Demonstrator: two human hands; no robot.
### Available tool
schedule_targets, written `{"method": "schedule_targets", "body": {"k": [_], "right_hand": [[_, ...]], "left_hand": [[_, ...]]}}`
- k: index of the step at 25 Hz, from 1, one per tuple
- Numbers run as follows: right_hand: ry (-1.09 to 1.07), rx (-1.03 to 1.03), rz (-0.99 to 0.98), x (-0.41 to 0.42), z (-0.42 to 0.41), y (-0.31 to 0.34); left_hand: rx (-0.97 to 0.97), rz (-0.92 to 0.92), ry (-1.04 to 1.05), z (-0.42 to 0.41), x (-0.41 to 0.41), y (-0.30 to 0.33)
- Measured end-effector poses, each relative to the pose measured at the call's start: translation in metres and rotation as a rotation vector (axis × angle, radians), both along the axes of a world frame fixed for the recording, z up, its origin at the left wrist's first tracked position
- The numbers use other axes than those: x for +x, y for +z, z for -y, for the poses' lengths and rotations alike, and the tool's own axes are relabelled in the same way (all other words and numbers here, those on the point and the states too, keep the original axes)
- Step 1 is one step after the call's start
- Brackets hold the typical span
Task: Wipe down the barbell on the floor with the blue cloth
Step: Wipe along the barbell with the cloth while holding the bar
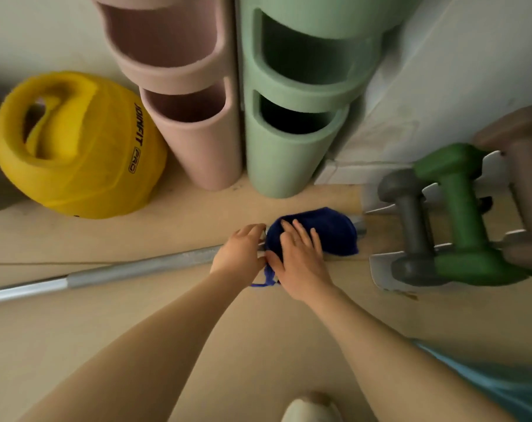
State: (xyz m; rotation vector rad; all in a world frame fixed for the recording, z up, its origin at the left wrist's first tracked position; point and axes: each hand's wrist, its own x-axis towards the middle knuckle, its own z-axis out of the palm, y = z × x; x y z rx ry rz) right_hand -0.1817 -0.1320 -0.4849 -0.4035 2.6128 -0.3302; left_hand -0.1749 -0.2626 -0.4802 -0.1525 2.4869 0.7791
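Barbell (pixel 130 271) is lying on the tan floor (pixel 173 330), a silver bar running from the left edge of view up and to the right, its right end passing under the blue cloth (pixel 328 233). Cloth is sitting bunched over the bar near its right end, just left of the dumbbell rack; a short stub of metal is showing past the cloth's right edge. Right hand (pixel 301 263) is lying on top of the cloth, palm down, fingers fairly straight and slightly spread, pressing the fabric onto the bar; a loose corner of cloth is trailing out below the thumb. Left hand (pixel 240 254) is sitting on the bar immediately left of the cloth, fingers curling over the bar and gripping it; the two hands are nearly touching at the cloth's left edge. Right of the cloth, a white rack (pixel 380 269) is carrying a grey dumbbell (pixel 410 226), a green dumbbell (pixel 459 211) and a brownish dumbbell (pixel 526 190), side by side. Behind the bar, a pink tiered holder (pixel 197 138) and a green tiered holder (pixel 289 153) are standing against the wall, touching each other. A yellow weight (pixel 79 144) with a moulded handle is resting on the floor at far left, well apart from the hands. Frame is somewhat blurred at the edges.
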Motion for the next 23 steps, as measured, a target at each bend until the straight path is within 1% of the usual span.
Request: {"method": "schedule_targets", "body": {"k": [1, 2, 5, 7, 8, 10, 12, 13, 14, 16, 17, 18, 19, 20, 22, 23], "right_hand": [[0.009, 0.027, -0.005, -0.004, -0.006, 0.002], [-0.042, 0.044, -0.028, -0.009, -0.012, 0.002], [-0.333, 0.101, -0.175, -0.025, -0.03, -0.005], [-0.404, 0.061, -0.207, -0.025, -0.024, -0.008], [-0.379, 0.001, -0.181, -0.022, -0.015, -0.006], [-0.197, -0.123, -0.094, -0.01, 0.0, -0.004], [0.022, -0.141, -0.052, -0.011, -0.007, -0.003], [0.057, -0.131, -0.084, -0.019, -0.018, -0.005], [0.005, -0.124, -0.136, -0.028, -0.031, -0.009], [-0.26, -0.052, -0.228, -0.045, -0.056, -0.015], [-0.371, -0.011, -0.229, -0.047, -0.058, -0.016], [-0.425, 0.019, -0.224, -0.044, -0.052, -0.017], [-0.4, 0.03, -0.224, -0.038, -0.04, -0.018], [-0.291, 0.013, -0.226, -0.029, -0.028, -0.018], [0.038, -0.041, -0.233, -0.016, -0.021, -0.021], [0.152, -0.059, -0.243, -0.019, -0.032, -0.024]], "left_hand": [[-0.01, 0.01, 0.009, -0.002, 0.002, 0.004], [-0.03, 0.022, 0.002, -0.004, 0.002, 0.008], [-0.078, 0.038, 0.012, -0.01, -0.004, 0.01], [-0.083, 0.048, 0.077, -0.014, -0.008, 0.009], [-0.083, 0.05, 0.101, -0.015, -0.01, 0.009], [-0.094, 0.055, 0.115, -0.016, -0.012, 0.011], [-0.104, 0.06, 0.105, -0.016, -0.012, 0.013], [-0.104, 0.06, 0.103, -0.017, -0.013, 0.013], [-0.102, 0.063, 0.103, -0.017, -0.012, 0.012], [-0.101, 0.067, 0.107, -0.016, -0.013, 0.012], [-0.1, 0.068, 0.108, -0.016, -0.013, 0.011], [-0.098, 0.07, 0.108, -0.015, -0.013, 0.011], [-0.095, 0.071, 0.111, -0.015, -0.013, 0.011], [-0.088, 0.074, 0.118, -0.015, -0.013, 0.012], [-0.071, 0.076, 0.128, -0.018, -0.012, 0.013], [-0.068, 0.075, 0.128, -0.019, -0.013, 0.012]]}}
